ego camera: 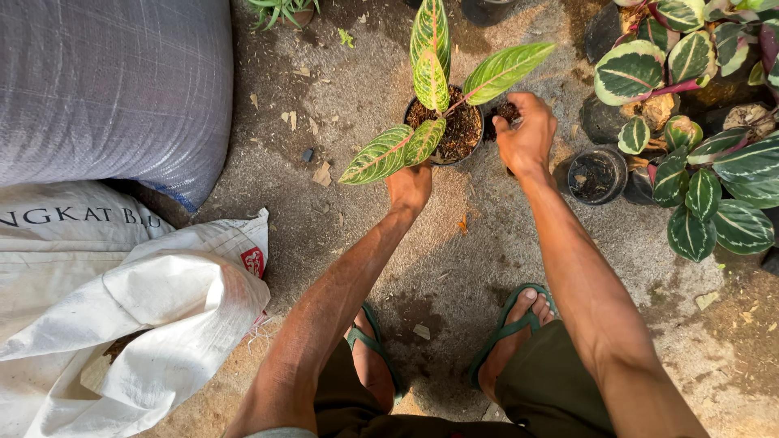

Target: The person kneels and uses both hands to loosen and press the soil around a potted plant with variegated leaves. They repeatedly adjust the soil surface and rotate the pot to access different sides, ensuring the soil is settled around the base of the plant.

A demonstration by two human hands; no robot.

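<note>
A black pot filled with brown potting mix stands on the ground and holds a plant with long green leaves veined in pink. My left hand is at the pot's near side, partly under a drooping leaf, seemingly touching the rim. My right hand is at the pot's right rim, its fingers closed on a clump of dark soil.
A large grey woven sack lies at the upper left, with an open white sack below it. Several potted plants with striped leaves and a small black pot stand at the right. My sandalled feet are below.
</note>
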